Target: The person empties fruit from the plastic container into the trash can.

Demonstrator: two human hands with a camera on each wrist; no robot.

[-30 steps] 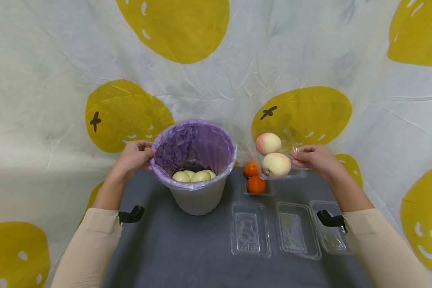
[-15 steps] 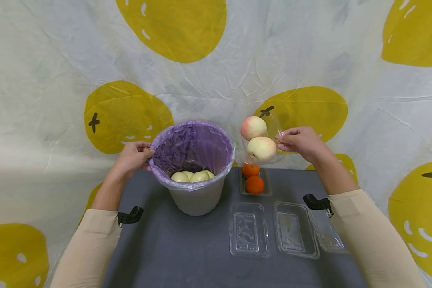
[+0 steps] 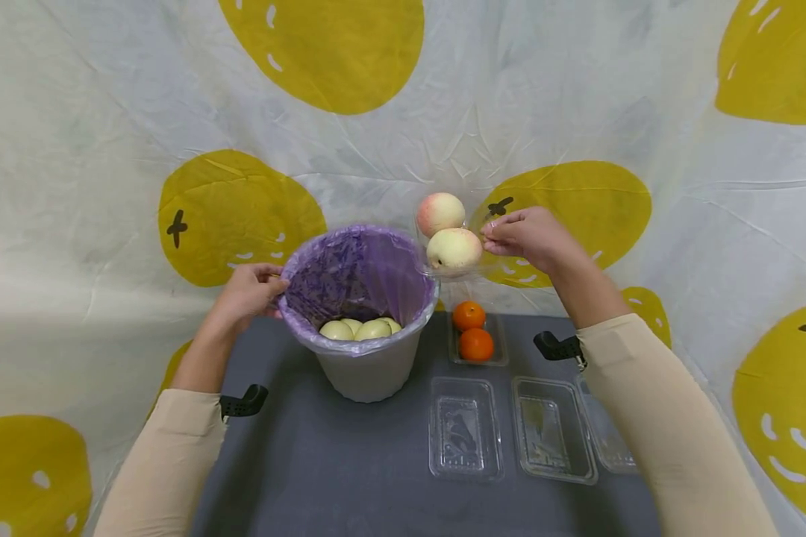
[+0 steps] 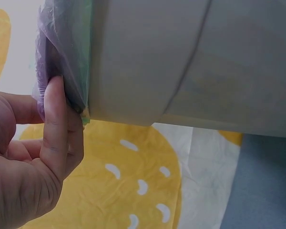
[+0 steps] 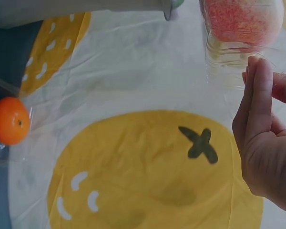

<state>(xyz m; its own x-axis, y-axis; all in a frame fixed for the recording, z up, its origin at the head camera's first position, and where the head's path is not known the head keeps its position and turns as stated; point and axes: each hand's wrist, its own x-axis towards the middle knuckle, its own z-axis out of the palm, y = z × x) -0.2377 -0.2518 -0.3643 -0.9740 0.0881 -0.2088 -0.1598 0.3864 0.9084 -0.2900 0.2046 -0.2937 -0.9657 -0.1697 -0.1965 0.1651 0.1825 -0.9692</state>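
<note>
A pale bin (image 3: 371, 377) lined with a purple plastic bag (image 3: 322, 276) stands on the table, several pale green round fruits (image 3: 372, 329) inside it. My left hand (image 3: 250, 291) pinches the bin's rim and the bag at the left side; the left wrist view shows the fingers (image 4: 55, 119) against the bag. Raised beside the bin's right rim is a transparent plastic tray (image 5: 224, 55) holding two peaches (image 3: 454, 249). My right hand (image 3: 529, 237) pinches this tray by its right edge. In the head view the tray overlaps the bin's right rim.
Right of the bin, two oranges (image 3: 476, 344) sit in another transparent tray (image 3: 506, 358). Nearer the front lie three more trays: a left tray (image 3: 466, 429), a middle tray (image 3: 555, 436) and a right tray (image 3: 604, 425) partly behind the right sleeve. A lemon-patterned cloth (image 3: 376, 164) hangs behind.
My right hand has lifted the tray of peaches up and left, from over the oranges to the bin's right rim. My left hand stays on the rim.
</note>
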